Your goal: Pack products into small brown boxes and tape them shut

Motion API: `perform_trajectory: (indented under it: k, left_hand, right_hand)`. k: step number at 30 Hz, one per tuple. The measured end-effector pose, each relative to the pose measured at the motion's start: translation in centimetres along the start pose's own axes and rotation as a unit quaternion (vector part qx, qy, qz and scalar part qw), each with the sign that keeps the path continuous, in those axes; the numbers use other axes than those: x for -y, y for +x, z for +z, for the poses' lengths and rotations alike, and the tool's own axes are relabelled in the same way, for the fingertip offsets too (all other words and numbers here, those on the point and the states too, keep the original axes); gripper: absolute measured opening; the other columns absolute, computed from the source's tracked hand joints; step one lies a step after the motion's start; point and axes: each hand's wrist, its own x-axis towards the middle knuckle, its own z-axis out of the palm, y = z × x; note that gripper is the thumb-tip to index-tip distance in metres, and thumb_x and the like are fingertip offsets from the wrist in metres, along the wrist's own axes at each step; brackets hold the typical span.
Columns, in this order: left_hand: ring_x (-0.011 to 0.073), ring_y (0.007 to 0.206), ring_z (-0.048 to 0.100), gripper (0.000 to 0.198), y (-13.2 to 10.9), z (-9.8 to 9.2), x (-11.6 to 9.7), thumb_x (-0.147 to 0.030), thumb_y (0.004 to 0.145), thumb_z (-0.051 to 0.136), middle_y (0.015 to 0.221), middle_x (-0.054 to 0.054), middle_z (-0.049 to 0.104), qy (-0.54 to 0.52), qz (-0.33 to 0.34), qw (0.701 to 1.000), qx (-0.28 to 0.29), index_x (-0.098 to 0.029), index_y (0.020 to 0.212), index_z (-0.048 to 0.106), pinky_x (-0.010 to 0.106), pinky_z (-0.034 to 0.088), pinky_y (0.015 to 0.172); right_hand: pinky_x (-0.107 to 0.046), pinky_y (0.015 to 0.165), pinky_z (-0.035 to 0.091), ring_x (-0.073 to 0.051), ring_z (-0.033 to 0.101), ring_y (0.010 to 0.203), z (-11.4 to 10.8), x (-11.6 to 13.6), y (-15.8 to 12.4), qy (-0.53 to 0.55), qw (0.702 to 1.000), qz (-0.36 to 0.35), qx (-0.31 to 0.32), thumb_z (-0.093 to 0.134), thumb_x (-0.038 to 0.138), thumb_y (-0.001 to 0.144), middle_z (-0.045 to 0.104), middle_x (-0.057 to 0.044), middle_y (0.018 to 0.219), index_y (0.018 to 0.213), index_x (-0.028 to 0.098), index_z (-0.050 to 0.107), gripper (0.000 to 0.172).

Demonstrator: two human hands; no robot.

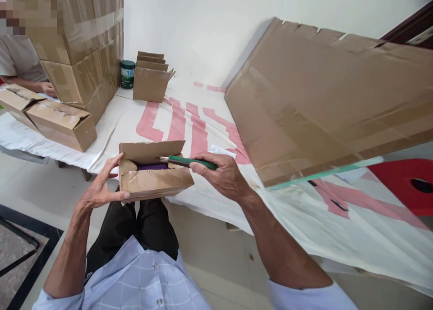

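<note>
A small cardboard box (157, 184) with its top flap raised is at the table's front edge, and something purple (153, 167) shows inside. My left hand (101, 184) grips the box's left end, fingers at the back corner and thumb on the front. In my right hand (221, 172) is a green and black pen-like tool (192, 161), a cutter by its look. Its metal tip points left, over the box opening near the raised flap.
Stacked taped cartons (91, 53) and two long boxes (62, 120) stand left, by a person's hand (49, 89). A green canister (127, 75) and an upright open box (150, 84) are behind. A large cardboard sheet (321, 93) leans right, near a red stool (406, 179).
</note>
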Motion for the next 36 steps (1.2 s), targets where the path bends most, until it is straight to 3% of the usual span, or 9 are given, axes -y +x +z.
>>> perform_trajectory:
  k: [7,11,15,20,23,27,30,33,36]
  left_hand:
    - [0.0469,0.156,0.044,0.115,0.1,-0.1,0.4,-0.063,0.076,0.093,0.175,0.014,0.037,-0.005,-0.005,1.0,0.01,-0.041,0.172,0.033,0.06,0.055,0.115]
    - [0.0472,0.156,0.044,0.122,0.3,-0.4,0.2,-0.066,0.075,0.092,0.175,0.016,0.036,-0.002,-0.015,1.0,0.017,-0.039,0.174,0.026,0.062,0.053,0.117]
    - [0.0481,0.156,0.044,0.129,0.6,-0.7,-0.2,-0.065,0.073,0.093,0.174,0.017,0.037,0.007,-0.019,0.999,0.029,-0.037,0.175,0.021,0.064,0.052,0.118]
    - [0.0474,0.155,0.047,0.129,0.9,-1.0,-0.6,-0.063,0.073,0.093,0.173,0.018,0.038,0.033,-0.026,0.998,0.043,-0.035,0.176,0.02,0.064,0.052,0.118]
    - [0.0474,0.153,0.049,0.128,1.1,-1.2,-0.6,-0.062,0.074,0.093,0.173,0.019,0.039,0.048,-0.021,0.998,0.042,-0.034,0.176,0.021,0.064,0.054,0.117]
    - [0.0476,0.153,0.05,0.126,1.2,-1.4,-0.4,-0.065,0.074,0.092,0.173,0.019,0.038,0.058,-0.02,0.997,0.039,-0.034,0.176,0.023,0.064,0.053,0.117]
    - [0.0479,0.155,0.048,0.13,1.3,-1.4,-0.3,-0.069,0.072,0.092,0.174,0.019,0.039,0.056,-0.024,0.997,0.037,-0.035,0.176,0.022,0.063,0.052,0.118]
    - [0.0483,0.156,0.046,0.128,1.2,-1.4,-0.1,-0.075,0.071,0.089,0.177,0.017,0.037,0.034,-0.025,0.999,0.031,-0.037,0.176,0.025,0.061,0.054,0.117]
    - [0.0467,0.157,0.046,0.109,1.1,-1.5,-0.3,-0.082,0.084,0.074,0.178,0.013,0.036,0.001,-0.038,0.999,0.028,-0.038,0.174,0.031,0.06,0.053,0.118]
  right_hand:
    - [-0.03,0.063,0.048,-0.018,0.063,0.067,0.5,3.3,2.9,-0.034,0.992,-0.078,0.091,0.067,0.043,0.095,0.075,-0.002,0.078,0.084,0.023,0.079,0.026]
    - [-0.032,0.069,0.051,-0.02,0.065,0.074,0.3,2.4,3.4,-0.053,0.995,-0.082,-0.022,0.068,0.046,0.096,0.075,-0.003,0.084,0.093,0.022,0.077,0.026]
    - [-0.036,0.078,0.054,-0.023,0.067,0.085,1.7,-2.9,1.7,-0.084,0.982,-0.019,-0.171,0.056,0.052,0.101,0.075,-0.005,0.094,0.112,0.022,0.072,0.036]
    - [-0.046,0.081,0.056,-0.031,0.068,0.092,5.5,-11.9,-2.9,-0.17,0.968,0.144,-0.111,0.049,0.056,0.095,0.073,-0.016,0.102,0.107,0.019,0.069,0.044]
    - [-0.05,0.086,0.058,-0.032,0.068,0.095,6.2,-13.8,-4.3,-0.169,0.966,0.164,-0.108,0.046,0.058,0.096,0.071,-0.018,0.104,0.107,0.019,0.069,0.046]
    - [-0.053,0.099,0.057,-0.033,0.066,0.113,4.8,-10.2,-2.9,-0.116,0.983,0.017,-0.143,0.046,0.055,0.105,0.072,-0.016,0.115,0.114,0.021,0.071,0.043]
    - [-0.053,0.109,0.053,-0.032,0.065,0.122,4.0,-5.3,-0.9,-0.109,0.986,-0.116,-0.038,0.055,0.049,0.108,0.074,-0.014,0.125,0.124,0.022,0.072,0.035]
    - [-0.05,0.104,0.055,-0.031,0.067,0.117,4.0,-1.5,0.2,-0.134,0.97,-0.183,0.092,0.068,0.047,0.103,0.075,-0.012,0.121,0.125,0.023,0.071,0.033]
    - [-0.045,0.094,0.055,-0.028,0.067,0.104,4.4,-0.1,-0.3,-0.19,0.953,-0.232,0.05,0.073,0.035,0.1,0.074,-0.01,0.107,0.11,0.022,0.07,0.016]
